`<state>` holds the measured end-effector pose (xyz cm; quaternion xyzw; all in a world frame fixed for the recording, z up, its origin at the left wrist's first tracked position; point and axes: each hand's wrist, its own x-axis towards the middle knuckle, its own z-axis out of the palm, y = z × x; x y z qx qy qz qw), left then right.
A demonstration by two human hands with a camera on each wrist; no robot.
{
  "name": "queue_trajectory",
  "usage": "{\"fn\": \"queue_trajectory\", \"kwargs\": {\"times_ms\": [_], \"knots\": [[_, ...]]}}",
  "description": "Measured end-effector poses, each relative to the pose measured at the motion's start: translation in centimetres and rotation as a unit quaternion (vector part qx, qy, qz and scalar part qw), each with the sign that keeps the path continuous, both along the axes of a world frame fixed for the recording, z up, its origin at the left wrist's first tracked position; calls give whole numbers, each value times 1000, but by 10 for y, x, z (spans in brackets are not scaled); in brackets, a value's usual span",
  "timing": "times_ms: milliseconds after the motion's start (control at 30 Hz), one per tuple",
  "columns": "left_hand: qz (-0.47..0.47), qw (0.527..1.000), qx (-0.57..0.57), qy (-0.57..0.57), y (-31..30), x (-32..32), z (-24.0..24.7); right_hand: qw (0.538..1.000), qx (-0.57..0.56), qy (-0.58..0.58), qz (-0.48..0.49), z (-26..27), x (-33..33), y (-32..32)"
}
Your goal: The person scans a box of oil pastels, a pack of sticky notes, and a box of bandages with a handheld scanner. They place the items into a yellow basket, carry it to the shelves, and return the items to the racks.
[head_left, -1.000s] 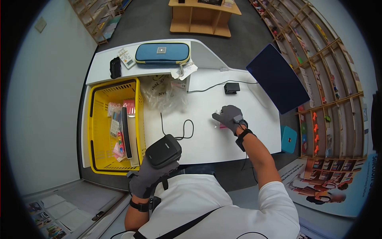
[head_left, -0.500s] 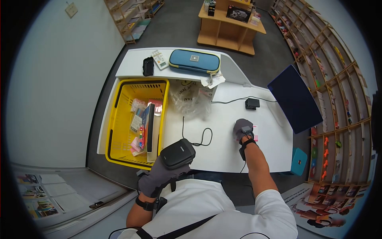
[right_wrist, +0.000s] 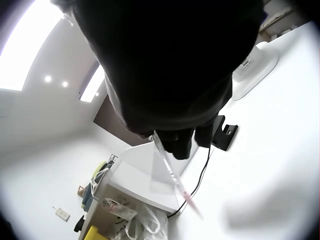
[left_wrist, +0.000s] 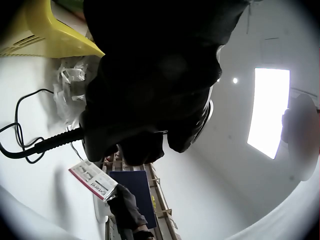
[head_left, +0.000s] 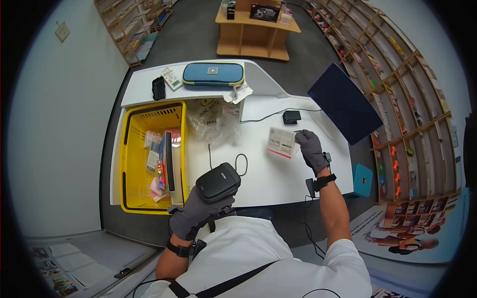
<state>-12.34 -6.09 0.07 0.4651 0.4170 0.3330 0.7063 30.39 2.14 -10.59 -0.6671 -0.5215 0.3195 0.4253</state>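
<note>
My gloved left hand [head_left: 196,213] grips a black, rounded box-shaped scanner [head_left: 217,183] near the table's front edge. A thick cable [left_wrist: 55,142] runs out of it in the left wrist view. At the right, my gloved right hand [head_left: 312,151] pinches a flat white packet [head_left: 281,142] by its right edge. Raised over the table, the packet has a pink strip along its bottom and small print on its face. The left wrist view also shows that printed face on the packet [left_wrist: 93,180]. From the right wrist the packet [right_wrist: 173,175] appears nearly edge-on.
On the left stands a yellow basket [head_left: 184,149] with several packaged goods in it. Clear plastic bags [head_left: 213,124] lie beside it. A small black stand [head_left: 291,117] and a dark monitor [head_left: 345,104] are at the right. On the back ledge rests a blue case [head_left: 213,74].
My right hand has lifted the packet off the table and turned its printed face into view. The left hand keeps holding the scanner in about the same place. The head view has shifted.
</note>
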Motion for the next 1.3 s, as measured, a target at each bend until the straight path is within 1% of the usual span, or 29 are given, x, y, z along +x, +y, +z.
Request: {"fn": "queue_trajectory", "kwargs": {"times_ms": [33,67,133,167,200,300,400,467,533,700,733,833,867,900,967,1000,1100,1133,1233,1300], "knots": [[-7,1000,3,-2,2,2,1,994,-23,102,-4,10,1,-4],[-20,1000,-19,5,5,3,3,995,-20,100,-10,19,1,-8],[-43,997,-66,21,7,5,5,978,-18,208,10,31,-4,-18],[-45,997,-66,21,8,7,7,965,-17,262,22,36,-8,-22],[-39,997,-69,16,9,10,10,965,-16,262,21,42,-12,-24],[-31,997,-75,8,11,14,12,916,-25,390,90,61,-28,-31],[1,1000,-15,-9,16,14,2,911,-50,401,81,83,-53,-36],[20,999,-26,-24,17,12,-1,906,-63,410,80,89,-63,-36],[57,995,-51,-60,16,12,-2,901,-80,409,119,92,-70,-36],[30,994,-72,-74,14,11,3,885,-119,415,178,90,-80,-30],[31,996,-61,-65,15,14,5,883,-119,417,178,89,-83,-31],[31,998,-38,-48,16,16,6,848,-116,507,104,99,-97,-33],[34,998,-39,-33,17,16,5,847,-116,508,105,104,-99,-35],[38,998,-39,-19,18,16,4,793,-130,577,144,110,-101,-39],[41,998,-41,-1,18,15,6,662,-156,700,216,114,-107,-48],[53,997,-46,-11,18,17,9,661,-155,702,216,112,-110,-49],[75,995,-57,-32,19,18,12,812,-162,540,154,102,-126,-50],[73,996,-51,-27,21,17,7,811,-161,541,152,97,-130,-49],[69,997,-40,-20,24,14,0,878,-144,450,76,81,-141,-45],[63,996,-66,-22,25,13,3,879,-133,453,69,79,-140,-41]]}}
